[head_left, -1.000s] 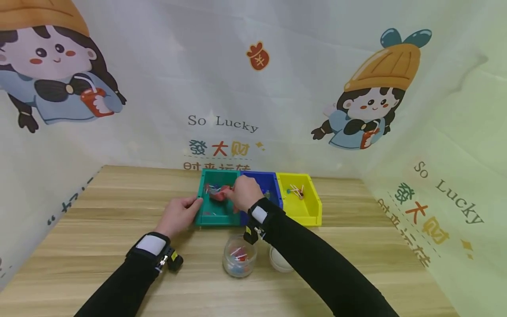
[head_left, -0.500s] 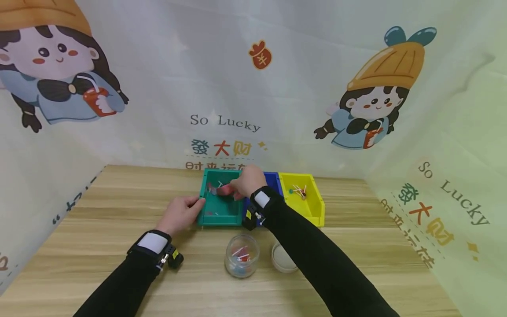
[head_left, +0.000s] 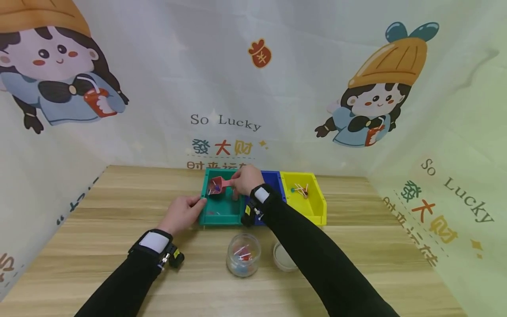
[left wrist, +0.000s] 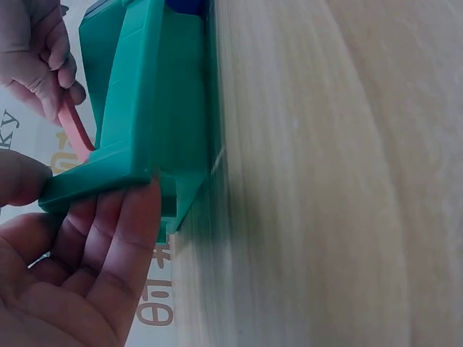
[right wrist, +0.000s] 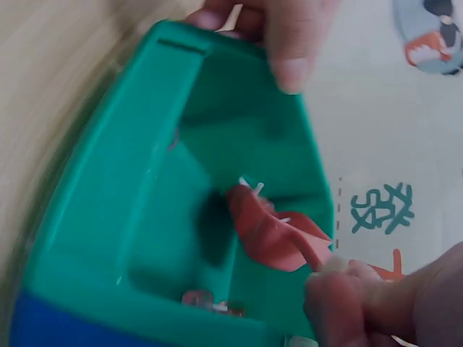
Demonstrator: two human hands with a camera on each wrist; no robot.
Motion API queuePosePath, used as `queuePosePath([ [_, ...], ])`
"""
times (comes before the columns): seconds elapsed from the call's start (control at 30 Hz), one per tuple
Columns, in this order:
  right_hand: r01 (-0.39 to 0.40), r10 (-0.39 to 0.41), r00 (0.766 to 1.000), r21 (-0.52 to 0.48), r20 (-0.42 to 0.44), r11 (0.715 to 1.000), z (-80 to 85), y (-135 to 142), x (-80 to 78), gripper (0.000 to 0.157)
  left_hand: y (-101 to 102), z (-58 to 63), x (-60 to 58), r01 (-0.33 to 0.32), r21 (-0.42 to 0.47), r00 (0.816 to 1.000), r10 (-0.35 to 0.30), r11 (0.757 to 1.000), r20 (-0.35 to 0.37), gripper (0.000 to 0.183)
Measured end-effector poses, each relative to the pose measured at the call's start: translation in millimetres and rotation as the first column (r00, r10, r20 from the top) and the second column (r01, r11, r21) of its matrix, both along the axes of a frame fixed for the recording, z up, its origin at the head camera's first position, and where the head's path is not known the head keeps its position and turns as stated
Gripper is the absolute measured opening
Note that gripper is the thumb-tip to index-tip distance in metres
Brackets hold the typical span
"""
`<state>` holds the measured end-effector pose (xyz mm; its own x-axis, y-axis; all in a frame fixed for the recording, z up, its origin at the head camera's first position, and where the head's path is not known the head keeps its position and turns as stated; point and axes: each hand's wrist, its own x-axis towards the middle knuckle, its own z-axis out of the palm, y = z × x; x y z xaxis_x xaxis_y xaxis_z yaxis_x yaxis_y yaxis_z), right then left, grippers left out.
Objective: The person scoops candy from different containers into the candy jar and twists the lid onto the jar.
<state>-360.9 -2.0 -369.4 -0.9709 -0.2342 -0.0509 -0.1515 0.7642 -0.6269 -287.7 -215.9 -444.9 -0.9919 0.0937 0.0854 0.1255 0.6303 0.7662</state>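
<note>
At green bin (head_left: 222, 219), R fingers (right wrist: 338, 300) clamped on pink scoop (right wrist: 271, 246), L fingers (left wrist: 124, 242) pinching bin rim (left wrist: 98, 182)

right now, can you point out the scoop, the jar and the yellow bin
Scoop (right wrist: 266, 244): right wrist view, on its red bowl.
Jar (head_left: 256, 256): head view, on its glass wall.
Yellow bin (head_left: 303, 208): head view, on its bare floor.

The pinkish-red plastic scoop (right wrist: 271, 244) I hold looks smooth with a soft sheen; the green rectangular plastic bin (head_left: 222, 220) below it is smooth, faintly glossy. On my side of that bin, the round clear jar (head_left: 256, 257) shines (glass or plastic, I cannot tell). Beneath the bin spreads smooth, pale wood-grain tabletop (head_left: 150, 189); behind it, matt, creased white cloth (head_left: 301, 88).
</note>
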Motion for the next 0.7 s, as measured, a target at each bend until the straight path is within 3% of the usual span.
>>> queuePosePath([
  [0.27, 0.087, -0.072, 0.993, -0.169, 0.097, 0.982, 4.7, 19, 0.5, 0.024, 0, 5.3, 0.3, 0.003, 0.036, 0.999, -0.004, 0.999, 0.035, 0.048],
  [0.5, 0.129, -0.078, 0.98, -0.281, 0.183, 0.951, -0.3, 36, 3.4, 0.027, 1, 6.9, 1.1, 0.01, 0.024, 1.0, -0.01, 1.0, -0.003, 0.042],
  [0.7, 0.179, -0.084, 0.963, -0.374, 0.257, 0.91, -5.9, 44, 4.9, 0.028, 2, 4.8, 3.0, 0.005, 0.037, 1.0, -0.006, 0.999, 0.024, 0.046],
])
